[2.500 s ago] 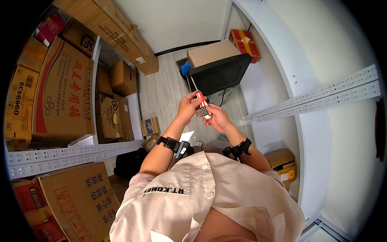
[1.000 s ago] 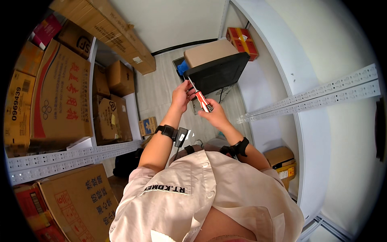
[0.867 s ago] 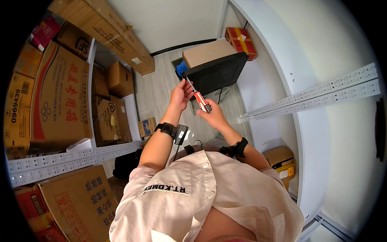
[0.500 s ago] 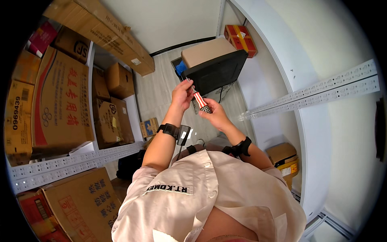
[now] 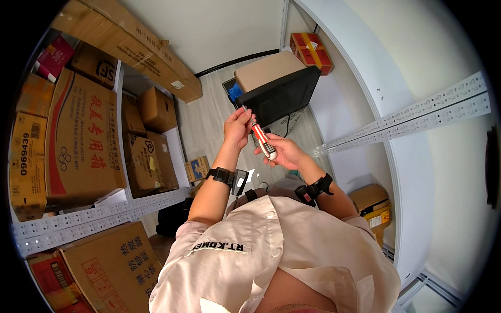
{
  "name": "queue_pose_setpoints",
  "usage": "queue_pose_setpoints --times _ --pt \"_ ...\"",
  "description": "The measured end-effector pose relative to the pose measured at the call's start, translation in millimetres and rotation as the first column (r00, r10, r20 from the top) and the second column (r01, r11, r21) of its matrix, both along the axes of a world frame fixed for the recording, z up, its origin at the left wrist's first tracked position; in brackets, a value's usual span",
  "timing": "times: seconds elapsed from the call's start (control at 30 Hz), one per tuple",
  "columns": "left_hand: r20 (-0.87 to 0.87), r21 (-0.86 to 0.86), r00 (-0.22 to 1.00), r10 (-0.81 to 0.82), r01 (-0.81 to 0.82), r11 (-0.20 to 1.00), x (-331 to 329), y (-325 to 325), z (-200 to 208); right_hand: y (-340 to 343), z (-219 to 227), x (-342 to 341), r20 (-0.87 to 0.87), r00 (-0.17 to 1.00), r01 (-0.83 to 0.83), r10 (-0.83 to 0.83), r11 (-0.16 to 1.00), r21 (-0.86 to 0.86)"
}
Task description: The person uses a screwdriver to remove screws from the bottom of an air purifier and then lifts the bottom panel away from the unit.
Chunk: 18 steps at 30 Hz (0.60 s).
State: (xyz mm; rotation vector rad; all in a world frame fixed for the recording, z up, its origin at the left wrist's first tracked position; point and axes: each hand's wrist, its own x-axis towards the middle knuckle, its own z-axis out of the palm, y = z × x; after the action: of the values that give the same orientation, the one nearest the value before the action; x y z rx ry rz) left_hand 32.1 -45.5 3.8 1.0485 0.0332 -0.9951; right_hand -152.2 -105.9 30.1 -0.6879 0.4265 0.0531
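A screwdriver [image 5: 259, 133] with a red and white striped handle, dark and dotted toward its butt, is held slantwise between my hands. My left hand [image 5: 239, 128] pinches its metal shaft near the tip; the tip itself is mostly hidden by the fingers. Around the handle's lower part, my right hand [image 5: 286, 152] keeps a loose hold, fingers underneath and thumb near its side. The white rounded butt shows between the fingers. Black straps with small devices sit on both my wrists.
Ahead stands a beige and black bin-like object [image 5: 282, 88] on the floor. Cardboard boxes [image 5: 86, 130] fill the left shelves, with a long carton [image 5: 135, 49] beyond. White shelving [image 5: 407, 117] runs along the right, holding a red box [image 5: 311, 52] and an opened carton [image 5: 371, 201].
My right hand has slid down and loosened around the handle, baring more of its butt. The screwdriver has shifted slightly lower in view. My left hand still pinches the shaft.
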Motion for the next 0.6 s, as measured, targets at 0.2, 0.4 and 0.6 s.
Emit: queue_pose_setpoints --times 0.2,0.4,0.6 --pt "-0.007 -0.007 1.0 -0.006 0.006 1.0 1 -1 -1 -5 -15 -2 -0.042 0.999 0.003 -0.011 0.982 -0.187" --pt "-0.029 0.064 1.0 0.013 -0.011 0.998 -1 -1 9 1 -22 -5 -0.059 0.998 0.017 -0.036 0.955 -0.297" --pt "-0.001 0.138 1.0 0.008 -0.008 0.99 3 -3 5 5 -25 -8 -0.083 0.995 0.016 -0.05 0.928 -0.372"
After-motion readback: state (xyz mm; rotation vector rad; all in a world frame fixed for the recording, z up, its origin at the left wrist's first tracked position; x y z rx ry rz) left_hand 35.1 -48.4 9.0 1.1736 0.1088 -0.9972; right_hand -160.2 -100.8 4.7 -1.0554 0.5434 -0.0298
